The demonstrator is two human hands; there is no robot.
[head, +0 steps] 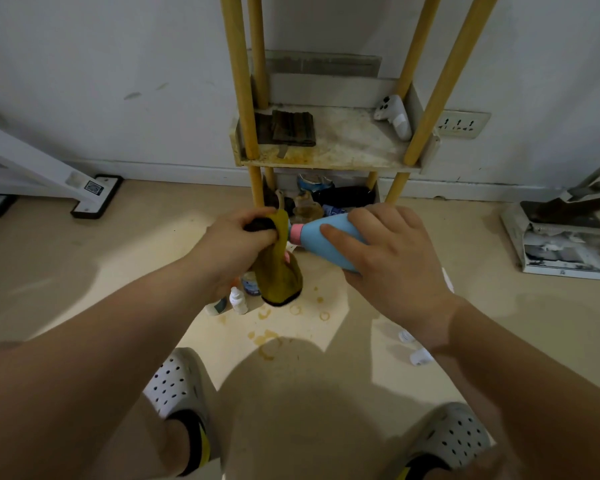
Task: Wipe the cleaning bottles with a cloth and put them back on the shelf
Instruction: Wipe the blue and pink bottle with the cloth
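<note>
My right hand (pixel 385 258) grips a light blue bottle (pixel 333 242) with a pink neck, held on its side and pointing left. My left hand (pixel 238 242) grips a mustard-yellow cloth (pixel 279 271) bunched over the bottle's cap end, and the rest of the cloth hangs down. Below the cloth, small bottles (pixel 238 299) stand on the floor, partly hidden by it. Straight ahead is the shelf unit (pixel 329 157) with yellow posts; its stained middle tier holds a dark folded cloth and a white controller.
The bottom tier (pixel 326 199) is crowded with dark items and containers. A white stand base (pixel 94 195) lies at the left. A stack of papers (pixel 561 251) is at the right. Two small white caps (pixel 414 348) lie by my right forearm. Yellow stain rings mark the floor.
</note>
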